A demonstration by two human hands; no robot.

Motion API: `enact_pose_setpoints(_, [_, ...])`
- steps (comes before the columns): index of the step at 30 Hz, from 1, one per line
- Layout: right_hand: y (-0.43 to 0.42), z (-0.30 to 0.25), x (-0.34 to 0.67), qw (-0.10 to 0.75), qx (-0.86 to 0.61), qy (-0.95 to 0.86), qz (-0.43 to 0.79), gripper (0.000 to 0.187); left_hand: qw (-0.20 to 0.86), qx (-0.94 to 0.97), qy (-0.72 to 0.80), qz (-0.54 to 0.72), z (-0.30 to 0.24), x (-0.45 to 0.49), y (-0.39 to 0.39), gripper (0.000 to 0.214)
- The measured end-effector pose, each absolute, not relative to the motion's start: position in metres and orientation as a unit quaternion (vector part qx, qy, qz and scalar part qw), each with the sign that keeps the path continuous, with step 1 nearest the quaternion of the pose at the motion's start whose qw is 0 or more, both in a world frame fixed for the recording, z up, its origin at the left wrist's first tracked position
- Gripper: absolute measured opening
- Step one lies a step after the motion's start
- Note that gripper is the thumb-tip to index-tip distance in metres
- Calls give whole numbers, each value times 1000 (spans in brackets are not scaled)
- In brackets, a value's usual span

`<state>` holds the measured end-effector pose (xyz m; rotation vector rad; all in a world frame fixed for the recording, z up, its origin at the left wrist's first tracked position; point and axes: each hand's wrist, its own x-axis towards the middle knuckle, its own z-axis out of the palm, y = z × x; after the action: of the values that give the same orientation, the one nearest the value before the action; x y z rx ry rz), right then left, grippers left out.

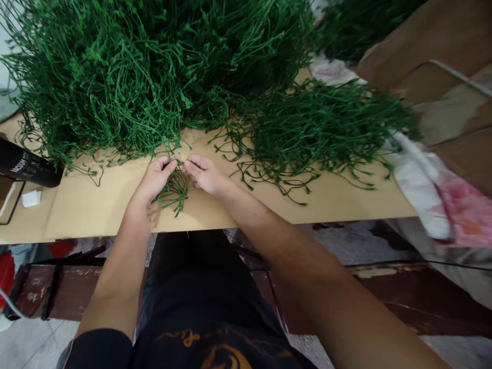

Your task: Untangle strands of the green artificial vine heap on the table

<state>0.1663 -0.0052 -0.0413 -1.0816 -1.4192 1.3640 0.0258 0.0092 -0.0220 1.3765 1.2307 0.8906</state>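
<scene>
Left hand grasps green bunch of thin, wiry stems | right hand seemingly pinches its top | stems trail bodyward (left's nearer!)

The stems are green, the tabletop tan, the bottle black with white lettering.

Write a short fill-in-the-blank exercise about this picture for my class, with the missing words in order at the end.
1. The left hand and right hand are handling thin strands coloured ____.
2. In the picture, the black bottle is near the ____ edge.
3. The white lettering on the bottle begins with the word ____.
4. In the picture, the smaller pile lies to the ____ of both hands.

Missing words: green; left; VACUUM; right.
</scene>
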Motion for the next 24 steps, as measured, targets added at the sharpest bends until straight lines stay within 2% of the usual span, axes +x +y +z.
enact_pose_setpoints(11, [-9, -38, 165, 445, -451, -548, 546, 30, 526, 596, 482, 368, -30, 18, 8, 15])
enact_pose_setpoints(18, [-9, -34, 163, 465, -441, -526, 559, 37, 545, 583, 456, 395, -31, 17, 10, 12])
enact_pose_setpoints(24, [-8, -30, 162, 470, -432, -518, 569, 36, 542, 589, 447, 399, -32, 15, 11, 20])
